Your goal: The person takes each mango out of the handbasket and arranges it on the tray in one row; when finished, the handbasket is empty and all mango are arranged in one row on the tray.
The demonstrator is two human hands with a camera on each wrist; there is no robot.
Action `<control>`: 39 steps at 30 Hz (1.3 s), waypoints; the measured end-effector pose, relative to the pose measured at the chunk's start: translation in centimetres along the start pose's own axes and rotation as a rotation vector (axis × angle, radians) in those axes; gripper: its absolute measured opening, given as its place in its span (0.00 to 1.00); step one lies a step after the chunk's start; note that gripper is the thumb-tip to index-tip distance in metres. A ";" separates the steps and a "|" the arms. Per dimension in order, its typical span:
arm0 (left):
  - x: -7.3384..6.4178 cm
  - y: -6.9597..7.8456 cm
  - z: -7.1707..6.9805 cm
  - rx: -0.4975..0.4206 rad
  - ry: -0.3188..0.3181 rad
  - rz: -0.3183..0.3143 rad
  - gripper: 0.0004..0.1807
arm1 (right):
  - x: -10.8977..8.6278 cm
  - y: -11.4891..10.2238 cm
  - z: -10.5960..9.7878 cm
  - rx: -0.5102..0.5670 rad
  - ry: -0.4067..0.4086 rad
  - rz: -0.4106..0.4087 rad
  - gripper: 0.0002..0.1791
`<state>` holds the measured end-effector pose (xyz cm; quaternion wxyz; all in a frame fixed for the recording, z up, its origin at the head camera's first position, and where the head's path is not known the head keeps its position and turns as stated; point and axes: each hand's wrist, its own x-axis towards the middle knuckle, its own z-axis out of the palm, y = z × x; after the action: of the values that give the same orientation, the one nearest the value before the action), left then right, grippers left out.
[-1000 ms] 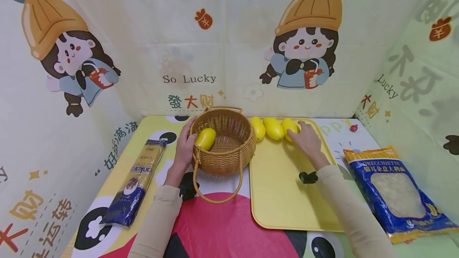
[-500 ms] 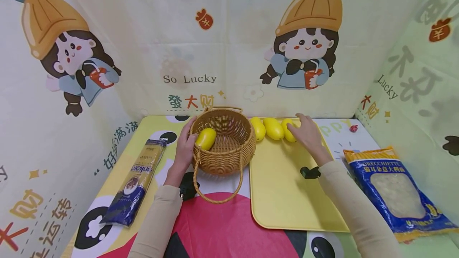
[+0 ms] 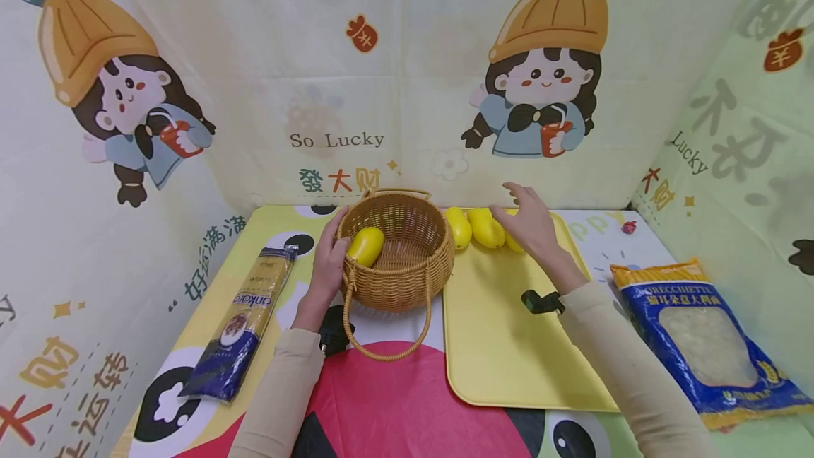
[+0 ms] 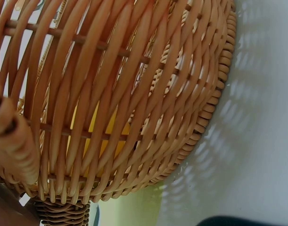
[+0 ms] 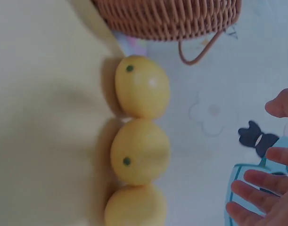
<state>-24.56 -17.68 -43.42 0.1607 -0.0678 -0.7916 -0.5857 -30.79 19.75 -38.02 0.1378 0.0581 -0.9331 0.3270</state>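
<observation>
seen from the head: a wicker basket (image 3: 389, 292) stands on a patterned worktop (image 3: 391, 408), its handle (image 3: 389, 358) hanging down toward the viewer. the person's left hand (image 3: 327, 261) grips the left side of the basket, fingers clamped on the rim. one yellow fruit (image 3: 366, 246) lies inside, near the left wall. just right of the basket is a yellow tray (image 3: 502, 352), with a row of three fruits (image 3: 486, 229) along its far end. the right hand (image 3: 534, 228) hovers over that end, fingers apart and holding nothing, partly hiding the rightmost fruit. a narrow gold-and-blue packet (image 3: 244, 324) lies at left, a wide blue bag (image 3: 702, 345) at right.

from the left wrist: open weave fills most of the view, yellow showing through its gaps; the fingers cannot be made out.

from the right wrist: the row sits near the basket, its lowest fruit cut off. spread fingers show at right, touching none of them.
</observation>
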 end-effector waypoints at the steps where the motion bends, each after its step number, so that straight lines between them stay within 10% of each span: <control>1: -0.2 0.5 -0.1 0.002 -0.004 -0.002 0.32 | 0.0 -0.4 0.1 0.007 -0.004 -0.010 0.36; 12: -1.1 3.7 -0.3 0.011 -0.022 -0.017 0.33 | -0.6 -4.8 1.5 0.001 -0.101 -0.145 0.37; 24: 0.1 -0.6 0.0 0.010 0.006 0.001 0.32 | -0.6 -8.7 5.1 0.067 -0.218 -0.395 0.32; 39: 0.0 -0.7 0.2 0.004 0.028 0.028 0.32 | -0.9 -12.6 6.9 -0.047 -0.345 -0.529 0.31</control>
<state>-24.82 -17.75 -44.08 0.1800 -0.0701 -0.7894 -0.5827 -28.96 5.64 -35.95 0.0591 0.3501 -0.9025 0.2437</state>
